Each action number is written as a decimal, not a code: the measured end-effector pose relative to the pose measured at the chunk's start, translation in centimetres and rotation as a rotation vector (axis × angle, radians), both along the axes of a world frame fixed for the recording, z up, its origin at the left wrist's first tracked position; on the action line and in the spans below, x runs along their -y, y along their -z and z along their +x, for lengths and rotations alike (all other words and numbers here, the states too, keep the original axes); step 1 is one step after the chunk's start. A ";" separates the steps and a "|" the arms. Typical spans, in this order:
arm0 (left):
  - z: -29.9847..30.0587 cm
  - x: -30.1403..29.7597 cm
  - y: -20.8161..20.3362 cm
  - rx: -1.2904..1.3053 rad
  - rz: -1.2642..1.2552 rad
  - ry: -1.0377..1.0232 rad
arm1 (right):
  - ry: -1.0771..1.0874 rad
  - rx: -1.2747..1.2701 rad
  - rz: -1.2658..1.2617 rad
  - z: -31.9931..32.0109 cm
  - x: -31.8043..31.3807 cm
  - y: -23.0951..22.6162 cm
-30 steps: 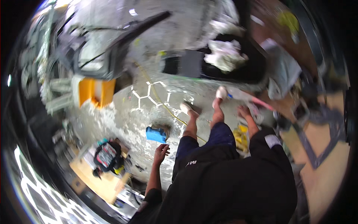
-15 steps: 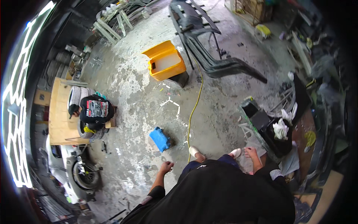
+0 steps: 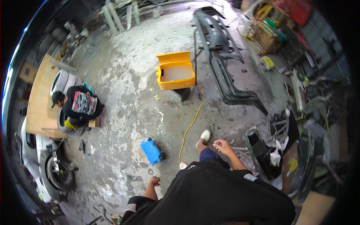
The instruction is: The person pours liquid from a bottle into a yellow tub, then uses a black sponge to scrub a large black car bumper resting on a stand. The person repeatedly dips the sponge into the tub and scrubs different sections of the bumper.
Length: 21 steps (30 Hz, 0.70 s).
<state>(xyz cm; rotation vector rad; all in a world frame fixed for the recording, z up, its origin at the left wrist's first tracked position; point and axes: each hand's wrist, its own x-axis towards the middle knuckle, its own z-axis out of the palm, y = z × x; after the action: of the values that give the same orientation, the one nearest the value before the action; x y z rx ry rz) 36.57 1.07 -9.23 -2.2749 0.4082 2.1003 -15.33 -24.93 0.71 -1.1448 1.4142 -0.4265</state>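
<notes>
My left hand [image 3: 154, 181] hangs low beside my black shirt, over the grey floor. Its fingers are curled in, and nothing shows in them. My right hand [image 3: 224, 146] is held forward near my right leg, fingers loosely bent and partly apart, with no object visible in it. A blue block-like object [image 3: 151, 151] lies on the floor ahead of my left hand, touched by neither hand. One pale shoe [image 3: 203, 138] is stepped forward; the other shows partly beside my shirt.
A yellow open-lidded bin [image 3: 176, 86] stands ahead on a dark base. A yellow hose [image 3: 192, 123] crosses the floor. A black car bumper [image 3: 228, 82] rests on a stand to the right. Left, a person [image 3: 80, 105] sits by tires and a wooden board [image 3: 41, 105]. Scrap parts line the right.
My right foot has stepped forward and my right hand has swung forward and inward. My left hand has dropped back. The bin and bumper sit lower in view; the person sits further left.
</notes>
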 end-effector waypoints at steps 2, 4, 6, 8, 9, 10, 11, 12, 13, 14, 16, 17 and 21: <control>0.0 5.0 1.6 0.121 -0.268 0.096 | -0.023 -0.003 0.013 1.1 3.2 -0.2; -2.4 9.9 1.8 0.132 -0.384 -0.084 | -0.038 -0.009 -0.037 1.8 7.9 0.4; -3.9 16.1 1.0 0.159 -0.514 0.035 | -0.027 0.013 -0.055 1.4 12.4 1.9; -4.2 20.7 0.5 0.232 -0.641 0.185 | -0.056 -0.026 -0.034 1.3 17.4 1.7; -4.5 24.2 -0.6 0.263 -0.759 0.335 | -0.119 -0.096 -0.002 1.0 20.4 1.3; -4.1 27.9 -0.5 0.255 -0.739 0.440 | -0.135 -0.048 0.004 -0.8 22.7 2.1; -4.5 31.3 -1.2 0.263 -0.652 0.403 | -0.114 0.011 -0.099 -0.8 25.0 1.8; -5.1 34.7 -3.5 0.365 -0.837 0.386 | -0.088 0.026 0.001 -1.4 27.6 1.9; -5.6 38.2 -4.6 0.332 -0.794 0.261 | -0.112 0.012 -0.019 -2.5 30.3 2.3; -4.8 40.4 -5.0 0.366 -0.939 0.251 | -0.120 0.000 -0.037 -2.6 32.6 2.3; -3.5 45.6 -6.2 0.346 -0.796 0.181 | -0.139 -0.014 -0.031 -1.7 36.8 1.0; -3.9 49.1 -7.3 0.307 -0.790 0.071 | -0.112 -0.059 -0.033 -2.4 38.8 0.5; -2.4 60.9 -6.5 0.162 -0.859 -0.081 | 0.004 -0.005 -0.055 -3.1 43.4 -0.4</control>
<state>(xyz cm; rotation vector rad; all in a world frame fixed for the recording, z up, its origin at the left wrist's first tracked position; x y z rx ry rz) 34.20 -59.84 -2.74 -2.8617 1.4647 1.9757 -18.44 -68.34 1.10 -1.1883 1.4165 -0.4677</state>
